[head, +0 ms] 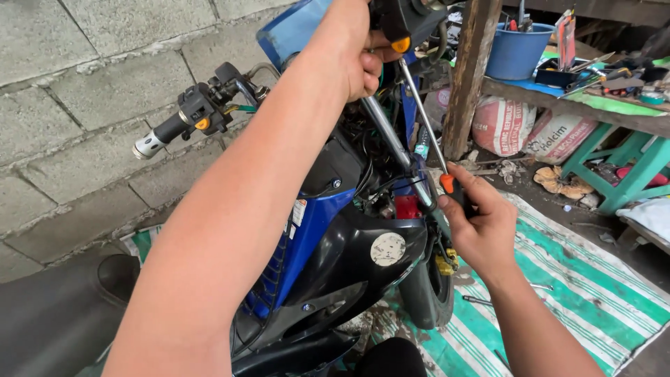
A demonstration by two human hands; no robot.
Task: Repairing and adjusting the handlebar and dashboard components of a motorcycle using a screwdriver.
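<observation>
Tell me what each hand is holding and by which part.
The right hand holds a long screwdriver by its black-and-orange handle. The left hand grips the motorcycle up by the right handlebar's switch housing; the exact part is hidden.

1. There is only one view, from a camera on the person's head.
2. It looks down and forward, over the motorcycle (pixel 335 237) front, toward the block wall (pixel 84 91) and workbench (pixel 593 105).
3. It is close, within arm's reach.

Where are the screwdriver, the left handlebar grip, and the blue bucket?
screwdriver (pixel 422 119), head view, middle of its metal shaft.
left handlebar grip (pixel 167 130), head view, on the black rubber sleeve.
blue bucket (pixel 515 54), head view, on its front wall.
</observation>
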